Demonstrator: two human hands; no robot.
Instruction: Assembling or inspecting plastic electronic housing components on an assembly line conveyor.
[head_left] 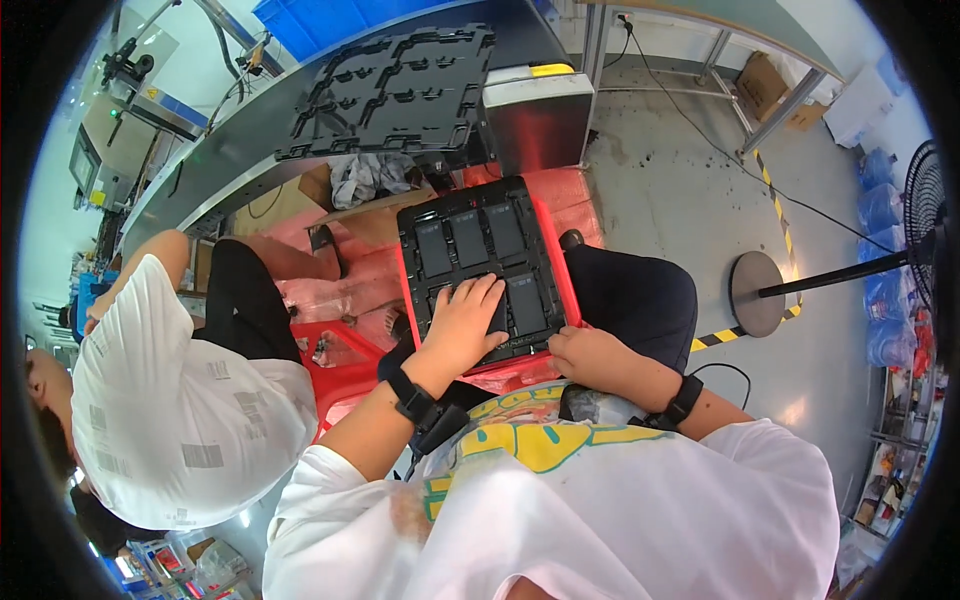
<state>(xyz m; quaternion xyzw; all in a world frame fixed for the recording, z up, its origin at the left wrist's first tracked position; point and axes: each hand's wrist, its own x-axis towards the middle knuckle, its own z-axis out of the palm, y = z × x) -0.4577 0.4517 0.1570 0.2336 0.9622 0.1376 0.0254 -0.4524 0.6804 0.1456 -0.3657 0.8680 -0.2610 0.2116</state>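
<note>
A black moulded tray (408, 235) lies in front of me, above my lap, with several flat dark rectangular pieces (467, 238) set in its pockets. My left hand (462, 322) rests on the near left part of the tray, fingers stretched out and palm down over one piece, which it mostly hides. At the near right corner my right hand (578, 352) is closed with curled fingers against the tray's edge. Its fingertips are partly hidden. Under the tray shows a red plastic support (557, 255).
Beyond stands a metal bench (230, 150) carrying another black moulded tray (390, 90) and a grey-white box (538, 100). A co-worker (190, 400) in a white shirt sits close on my left. On the right are a floor fan (757, 292) and a cable (700, 135) across the floor.
</note>
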